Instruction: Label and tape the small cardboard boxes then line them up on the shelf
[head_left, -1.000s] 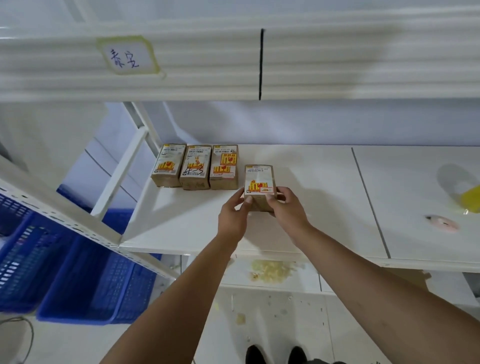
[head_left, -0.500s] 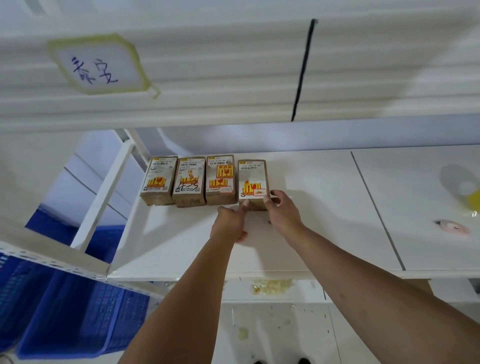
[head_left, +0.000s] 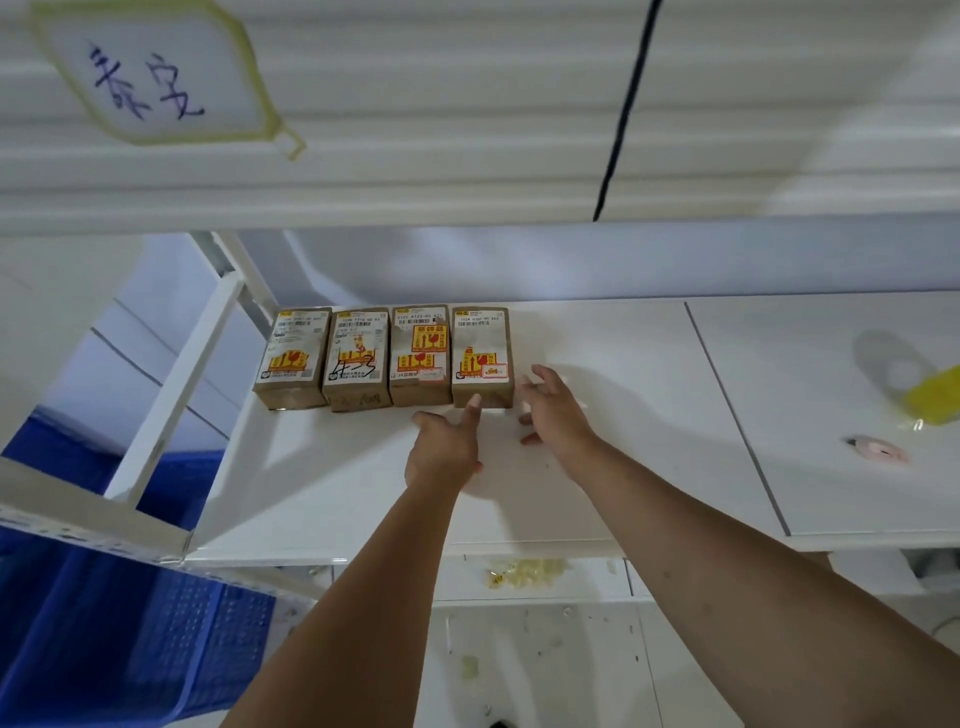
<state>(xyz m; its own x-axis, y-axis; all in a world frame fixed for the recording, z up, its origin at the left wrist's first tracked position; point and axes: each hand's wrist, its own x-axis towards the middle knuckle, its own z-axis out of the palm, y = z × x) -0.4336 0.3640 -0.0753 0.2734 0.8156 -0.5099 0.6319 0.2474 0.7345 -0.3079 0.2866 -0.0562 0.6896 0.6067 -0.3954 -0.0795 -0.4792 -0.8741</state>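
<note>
Brown cardboard boxes (head_left: 357, 364), four of them, stand shoulder to shoulder at the far left of the white shelf (head_left: 597, 493), sides touching, near ends roughly level. Every top carries a white barcode label and red-and-yellow stickers, and the second from the left has black handwriting scrawled across it.

Now the hands. The left hand (head_left: 441, 447) hovers over the shelf just on the near side of the row, forefinger straight out, its tip touching the near face of the rightmost box (head_left: 480, 343). The other fingers lie relaxed and grip nothing. The right hand (head_left: 556, 410) sits just to the right of that same box, fingers spread wide, nothing held. It is blurred, so whether it touches the box's right side I cannot tell.

Well off to the right on the shelf lies a yellow object (head_left: 935, 397), partly cut by the frame edge, with a small pink item (head_left: 878, 448) a little nearer. Overhead, the front edge of the upper shelf bears a handwritten tag (head_left: 156, 73) bordered in yellow-green. Blue crates (head_left: 130, 623) stand low on the left, and yellowish scraps (head_left: 524, 571) lie on the level below.
</note>
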